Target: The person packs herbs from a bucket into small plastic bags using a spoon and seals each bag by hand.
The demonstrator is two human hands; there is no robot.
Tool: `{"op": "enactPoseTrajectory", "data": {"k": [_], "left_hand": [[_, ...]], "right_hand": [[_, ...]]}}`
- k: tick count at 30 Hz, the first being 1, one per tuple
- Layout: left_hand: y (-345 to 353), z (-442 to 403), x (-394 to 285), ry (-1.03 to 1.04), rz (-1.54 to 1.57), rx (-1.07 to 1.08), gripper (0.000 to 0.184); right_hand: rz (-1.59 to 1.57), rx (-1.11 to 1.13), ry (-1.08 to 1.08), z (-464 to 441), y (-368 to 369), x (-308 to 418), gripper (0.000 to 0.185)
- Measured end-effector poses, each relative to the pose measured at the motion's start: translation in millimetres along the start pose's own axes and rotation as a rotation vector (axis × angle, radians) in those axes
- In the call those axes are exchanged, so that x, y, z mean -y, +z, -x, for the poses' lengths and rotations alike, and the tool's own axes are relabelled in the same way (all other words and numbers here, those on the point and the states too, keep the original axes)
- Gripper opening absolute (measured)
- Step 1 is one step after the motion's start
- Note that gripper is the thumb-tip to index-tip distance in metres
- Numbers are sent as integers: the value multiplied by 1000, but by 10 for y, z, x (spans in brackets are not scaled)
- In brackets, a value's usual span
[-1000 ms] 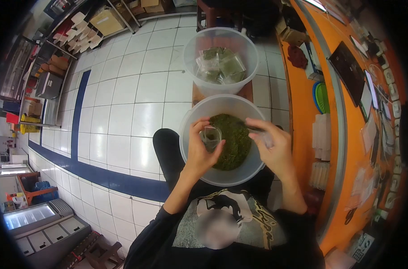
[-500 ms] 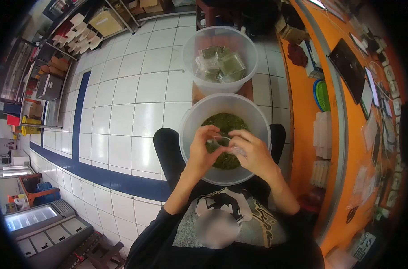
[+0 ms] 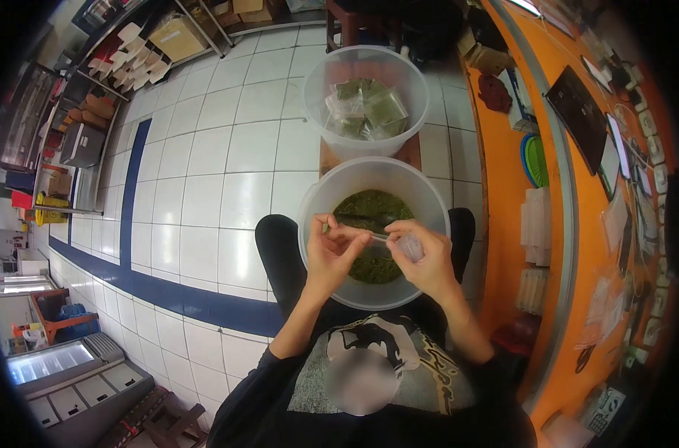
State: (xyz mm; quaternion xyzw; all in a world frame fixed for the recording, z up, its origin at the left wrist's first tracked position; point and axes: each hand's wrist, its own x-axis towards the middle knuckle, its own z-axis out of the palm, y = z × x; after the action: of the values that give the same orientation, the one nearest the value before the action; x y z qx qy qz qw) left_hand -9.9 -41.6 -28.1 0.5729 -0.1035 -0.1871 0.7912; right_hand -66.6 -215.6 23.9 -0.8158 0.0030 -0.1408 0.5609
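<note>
Over a translucent plastic bucket [image 3: 313, 198] between my knees, both hands work on a small clear plastic bag [image 3: 409, 248]. My left hand [image 3: 330, 254] pinches the bag's stretched edge between thumb and fingertips. My right hand [image 3: 429, 257] is closed on the bag's crumpled part. Below them a green, wet-looking mass [image 3: 373, 200] fills the bottom of the bucket. A dark utensil [image 3: 354, 221] lies across that mass, partly hidden by my hands, so its kind does not show.
Just beyond stands a second translucent bucket [image 3: 315, 112] holding several flat clear packets of green contents [image 3: 384, 108]. An orange counter [image 3: 537, 299] runs along the right, with a laptop [image 3: 578, 116] on it. Metal shelving [image 3: 93, 142] stands at the left.
The bag, held open in a loop before, is now drawn narrow between my hands and bunched in the right one. The dark utensil in the bucket shows more.
</note>
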Motion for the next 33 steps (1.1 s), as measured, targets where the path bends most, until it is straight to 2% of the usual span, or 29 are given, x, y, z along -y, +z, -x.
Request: {"op": "enactPoseTrajectory", "data": {"k": [6, 9, 11, 12, 14, 15, 16, 17, 18, 20, 21, 22, 24, 25, 26, 28, 29, 33], "left_hand": [[51, 31, 6, 65, -113, 39, 47], [-69, 44, 48, 73, -274, 75, 50], [-157, 61, 60, -18, -211, 102, 51], [-142, 60, 12, -16, -211, 100, 51], [-80, 57, -159, -154, -112, -13, 62], [-54, 33, -207, -155, -111, -14, 62], [-21, -6, -245, 72, -137, -71, 69], [-4, -33, -265, 300, -162, -129, 77], [-54, -48, -262, 304, -161, -131, 77], [-197, -71, -248, 307, -319, -175, 88], [-185, -59, -274, 365, -374, -207, 75], [-177, -40, -290, 369, -375, -209, 75], [-154, 7, -295, 277, -278, -181, 62], [-120, 16, -281, 263, -261, -191, 44], [-119, 25, -241, 258, -260, -191, 44], [-102, 32, -165, 173, -234, -115, 34], [-52, 35, -167, 166, -220, -117, 29], [-33, 40, -170, 126, -263, -10, 31]], "right_hand": [[37, 85, -27, -53, 122, 15, 18], [79, 150, -22, -109, 153, -3, 19], [-6, 327, -6, -169, 128, -11, 16], [-5, 329, -8, -230, 93, 5, 16], [21, 393, 30, -396, 6, 44, 16], [-130, 337, 116, -469, 1, -2, 15], [-51, 138, -41, -576, -16, -48, 14], [-263, 15, 95, -684, -66, -33, 11], [-309, -163, 137, -796, -89, -87, 14], [-362, -275, 305, -911, -218, -123, 23], [-362, -275, 301, -889, -237, -147, 23], [-389, -261, 345, -838, -230, -192, 24], [-416, -238, 392, -683, -149, -279, 26], [-631, -91, 430, -548, -91, -319, 31], [-844, 56, 464, -417, -42, -344, 37], [-1032, 119, 606, -228, 141, -294, 52], [-1127, 229, 567, -139, 185, -356, 55], [-1063, 224, 563, 23, 356, -263, 52]]}}
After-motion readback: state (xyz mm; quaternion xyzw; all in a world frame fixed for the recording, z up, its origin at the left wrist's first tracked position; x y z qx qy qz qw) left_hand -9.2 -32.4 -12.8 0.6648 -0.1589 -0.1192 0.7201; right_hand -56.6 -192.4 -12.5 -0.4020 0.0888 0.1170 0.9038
